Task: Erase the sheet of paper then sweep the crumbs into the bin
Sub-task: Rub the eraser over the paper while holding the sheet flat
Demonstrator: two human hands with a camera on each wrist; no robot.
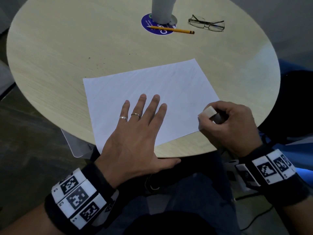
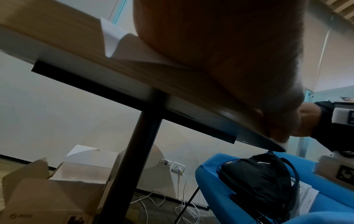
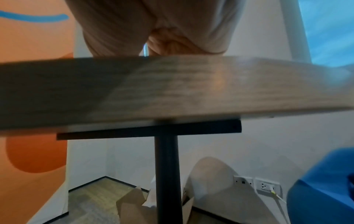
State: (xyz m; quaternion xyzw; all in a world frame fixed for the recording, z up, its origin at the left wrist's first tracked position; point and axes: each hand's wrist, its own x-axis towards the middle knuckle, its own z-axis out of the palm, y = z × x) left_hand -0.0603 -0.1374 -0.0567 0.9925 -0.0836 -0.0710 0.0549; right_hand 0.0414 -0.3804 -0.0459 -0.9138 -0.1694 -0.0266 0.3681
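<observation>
Two hands on station, itemised as I see them from here.

Left hand (image 1: 135, 133): fingers (image 1: 153, 106) spread wide and flat, pressing the sheet of paper (image 1: 169, 82) onto the table (image 1: 67, 56).

Right hand (image 1: 232, 124): fingers curled tight round a pale eraser (image 1: 209, 111), which sits at the sheet's edge just ahead of my knuckles.

Crumbs (image 1: 97, 65): dark specks on the table, well beyond my left fingertips, off the paper.

Pencil (image 1: 171, 29), glasses (image 1: 206, 24), grey cup (image 1: 160, 9) on a round blue sticker (image 1: 147, 24): far past both sets of fingers.

Bin: I cannot pick one out. A clear tray-like edge (image 1: 74, 146) shows under the table rim beside my left wrist; its contents are hidden. Open cardboard boxes (image 2: 57, 189) stand on the floor, insides not readable.

Risks, as I judge them: hard strokes at the unpinned edge could crease or tear the sheet, and a loose sweep could scatter crumbs over the rim and miss the bin.
</observation>
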